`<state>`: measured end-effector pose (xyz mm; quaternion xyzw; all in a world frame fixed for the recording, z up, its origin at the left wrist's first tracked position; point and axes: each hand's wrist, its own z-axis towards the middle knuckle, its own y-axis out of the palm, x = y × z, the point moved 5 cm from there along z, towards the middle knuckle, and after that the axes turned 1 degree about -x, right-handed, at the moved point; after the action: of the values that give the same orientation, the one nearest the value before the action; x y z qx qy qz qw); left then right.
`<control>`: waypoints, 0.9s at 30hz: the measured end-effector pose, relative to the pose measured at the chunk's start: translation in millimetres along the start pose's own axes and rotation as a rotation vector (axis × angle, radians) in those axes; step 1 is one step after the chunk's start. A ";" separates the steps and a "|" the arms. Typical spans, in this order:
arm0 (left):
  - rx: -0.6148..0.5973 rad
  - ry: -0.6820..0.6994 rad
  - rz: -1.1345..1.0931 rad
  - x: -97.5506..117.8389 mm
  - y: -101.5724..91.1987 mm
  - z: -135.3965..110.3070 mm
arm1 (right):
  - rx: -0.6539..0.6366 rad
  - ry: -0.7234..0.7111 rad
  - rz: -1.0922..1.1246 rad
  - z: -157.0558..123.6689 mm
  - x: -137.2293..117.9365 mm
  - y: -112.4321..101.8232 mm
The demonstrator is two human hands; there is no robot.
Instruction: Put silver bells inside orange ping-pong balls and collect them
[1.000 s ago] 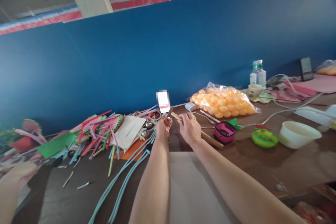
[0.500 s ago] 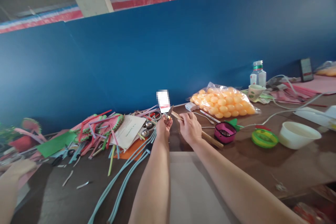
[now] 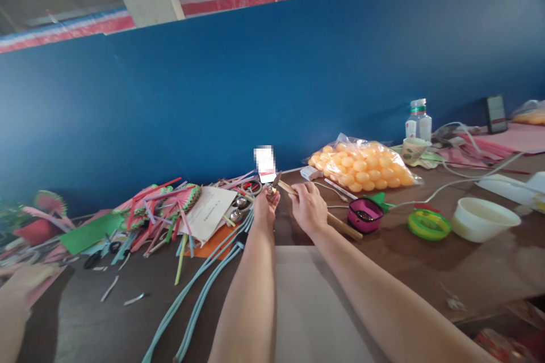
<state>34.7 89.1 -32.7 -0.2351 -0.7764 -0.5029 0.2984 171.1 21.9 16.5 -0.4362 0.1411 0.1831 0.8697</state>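
Near the middle of the table, my left hand (image 3: 267, 204) is closed, its fingertips pinching a small shiny metal ball (image 3: 270, 188). My right hand (image 3: 310, 206) wraps round the wooden handle of a hammer (image 3: 344, 227). The hammer's dark narrow head is right beside the metal ball; I cannot tell whether they touch. To the left of my left hand lie more shiny metal balls (image 3: 235, 215), with light-blue cords (image 3: 208, 265) running towards me. A pink mesh container (image 3: 365, 215) stands to the right of the hammer handle, with small things inside it.
A clear bag of orange balls (image 3: 361, 164) lies at the back. Further right are a white bowl (image 3: 485, 220), a green-yellow round container (image 3: 429, 224) and bottles (image 3: 418, 119). Papers (image 3: 208, 212) and coloured strips (image 3: 162, 210) cover the left. Another person's arm (image 3: 17, 300) reaches in.
My hands, the hammer and the metal ball stay almost where they were. The other person's arm at the far left has shifted slightly.
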 end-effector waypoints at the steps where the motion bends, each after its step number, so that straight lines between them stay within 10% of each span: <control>1: 0.000 -0.003 -0.004 -0.2 0.0 0.2 | -0.005 -0.004 -0.002 -0.1 -0.2 0.4; 14: 0.022 0.031 -0.015 2.0 -2.5 1.1 | -0.042 0.004 -0.005 -0.2 -0.5 3.5; 27: 0.333 0.315 0.042 27.4 -18.7 -9.9 | -0.305 0.060 -0.061 -3.3 3.6 19.1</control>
<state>5.1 74.6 -22.4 -0.1175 -0.7873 -0.3920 0.4612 165.6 30.5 -0.3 -0.5726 0.1244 0.1629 0.7938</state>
